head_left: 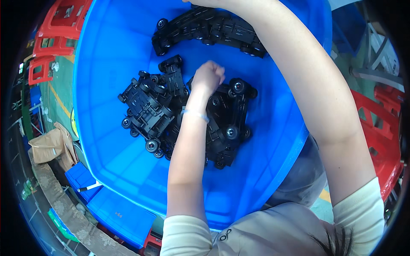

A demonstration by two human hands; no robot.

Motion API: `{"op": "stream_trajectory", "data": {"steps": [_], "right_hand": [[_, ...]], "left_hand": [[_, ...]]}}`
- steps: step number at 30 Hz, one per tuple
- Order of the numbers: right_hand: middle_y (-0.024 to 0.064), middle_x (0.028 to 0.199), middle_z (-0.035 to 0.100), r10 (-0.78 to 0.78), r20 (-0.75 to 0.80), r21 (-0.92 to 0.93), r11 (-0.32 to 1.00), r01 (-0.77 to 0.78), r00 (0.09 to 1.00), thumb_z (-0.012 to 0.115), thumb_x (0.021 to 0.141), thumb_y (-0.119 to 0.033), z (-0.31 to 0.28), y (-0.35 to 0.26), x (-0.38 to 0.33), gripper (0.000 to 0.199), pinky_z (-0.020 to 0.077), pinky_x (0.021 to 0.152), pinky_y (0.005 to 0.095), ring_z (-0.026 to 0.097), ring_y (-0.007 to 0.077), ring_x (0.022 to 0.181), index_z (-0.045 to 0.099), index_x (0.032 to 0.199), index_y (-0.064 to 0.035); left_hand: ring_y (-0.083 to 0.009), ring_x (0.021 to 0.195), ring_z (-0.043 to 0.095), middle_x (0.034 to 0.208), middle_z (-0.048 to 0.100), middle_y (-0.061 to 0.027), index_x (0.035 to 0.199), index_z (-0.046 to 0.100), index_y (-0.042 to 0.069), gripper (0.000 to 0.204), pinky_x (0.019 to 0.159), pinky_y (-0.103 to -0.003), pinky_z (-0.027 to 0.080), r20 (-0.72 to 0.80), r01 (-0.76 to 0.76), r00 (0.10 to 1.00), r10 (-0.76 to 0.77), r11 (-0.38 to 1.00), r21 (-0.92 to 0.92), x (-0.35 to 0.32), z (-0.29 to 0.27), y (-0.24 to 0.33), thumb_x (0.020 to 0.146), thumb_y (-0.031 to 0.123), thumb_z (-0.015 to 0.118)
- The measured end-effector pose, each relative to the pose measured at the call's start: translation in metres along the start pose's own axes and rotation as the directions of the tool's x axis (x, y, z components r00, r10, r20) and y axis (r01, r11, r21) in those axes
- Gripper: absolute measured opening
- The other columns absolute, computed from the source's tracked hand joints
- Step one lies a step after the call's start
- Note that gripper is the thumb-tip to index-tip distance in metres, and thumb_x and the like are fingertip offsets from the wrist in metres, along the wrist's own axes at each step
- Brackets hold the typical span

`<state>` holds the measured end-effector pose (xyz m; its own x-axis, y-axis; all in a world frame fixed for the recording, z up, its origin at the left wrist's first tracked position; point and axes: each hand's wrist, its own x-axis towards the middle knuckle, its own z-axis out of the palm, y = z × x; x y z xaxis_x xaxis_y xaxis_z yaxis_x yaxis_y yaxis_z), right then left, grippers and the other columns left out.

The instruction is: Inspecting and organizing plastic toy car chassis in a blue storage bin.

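Inside a large blue bin [113, 55] lie many small black toy car chassis with wheels. My left hand [208, 77] is down in the bin over the middle pile of chassis [145, 102], its fingers curled in. Whatever it may hold is hidden beneath the hand. Across the far side of the bin stretches my right arm, and my right hand [209, 2] is cut off by the top edge, so its fingers barely show. Close below it, a row of black chassis [213, 30] lies along the far wall of the bin.
Red plastic stools [60, 23] stand at the far left, with another red stool [378, 141] at the right. Smaller blue bins [121, 215] and a brown paper bag [53, 147] are at the lower left. A metal frame [376, 77] is at the upper right.
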<state>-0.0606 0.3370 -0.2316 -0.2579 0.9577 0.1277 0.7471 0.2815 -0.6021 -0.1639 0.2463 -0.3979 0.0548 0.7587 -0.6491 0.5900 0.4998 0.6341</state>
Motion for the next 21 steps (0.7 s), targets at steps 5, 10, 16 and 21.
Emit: {"op": "stream_trajectory", "data": {"steps": [5, 10, 16, 21], "right_hand": [[0.0192, 0.075, 0.055, -0.021, -0.011, -0.006, 1.000, 0.021, 1.000, 0.046, 0.068, -0.010, 0.006, 0.000, 0.002, 0.015, 0.0424, 0.066, 0.0368, 0.054, 0.0308, 0.074, 0.057, 0.071, -0.0007], [0.0187, 0.075, 0.055, -0.016, 0.050, 0.052, 0.999, 0.014, 0.999, 0.046, 0.069, -0.010, -0.004, -0.030, -0.003, 0.015, 0.0425, 0.066, 0.0366, 0.054, 0.0307, 0.074, 0.057, 0.071, -0.0003], [0.0126, 0.077, 0.057, -0.027, 0.081, -0.146, 0.989, 0.039, 0.996, 0.048, 0.072, -0.017, 0.021, 0.000, 0.002, 0.016, 0.0453, 0.062, 0.0360, 0.056, 0.0255, 0.075, 0.059, 0.079, -0.0063], [0.0127, 0.077, 0.056, -0.049, 0.065, -0.198, 0.978, 0.061, 0.997, 0.051, 0.072, -0.021, 0.018, 0.009, -0.001, 0.020, 0.0455, 0.062, 0.0338, 0.055, 0.0229, 0.072, 0.057, 0.081, -0.0030]], "left_hand": [[-0.0195, 0.073, 0.052, 0.083, 0.053, -0.0103, 0.093, 0.047, 0.001, 0.031, 0.056, -0.033, 0.043, 0.030, 0.051, 0.999, -0.042, 0.651, -0.757, 0.076, 0.050, 0.015, 0.073, 0.021, 0.054], [-0.0186, 0.075, 0.050, 0.086, 0.053, -0.0087, 0.090, 0.047, 0.003, 0.024, 0.068, -0.030, 0.040, -0.332, -0.160, 0.881, -0.337, 0.448, -0.879, 0.161, 0.098, -0.004, 0.070, 0.009, 0.058], [-0.0206, 0.077, 0.052, 0.088, 0.054, -0.0092, 0.093, 0.048, -0.001, 0.021, 0.069, -0.030, 0.041, -0.161, -0.089, 0.941, -0.296, 0.243, -0.966, 0.161, 0.109, 0.021, 0.073, 0.003, 0.053], [-0.0179, 0.077, 0.049, 0.085, 0.053, -0.0059, 0.090, 0.049, 0.006, 0.021, 0.065, -0.032, 0.040, 0.195, 0.136, 0.974, 0.118, 0.384, -0.913, 0.126, 0.073, -0.005, 0.076, 0.022, 0.050]]}}
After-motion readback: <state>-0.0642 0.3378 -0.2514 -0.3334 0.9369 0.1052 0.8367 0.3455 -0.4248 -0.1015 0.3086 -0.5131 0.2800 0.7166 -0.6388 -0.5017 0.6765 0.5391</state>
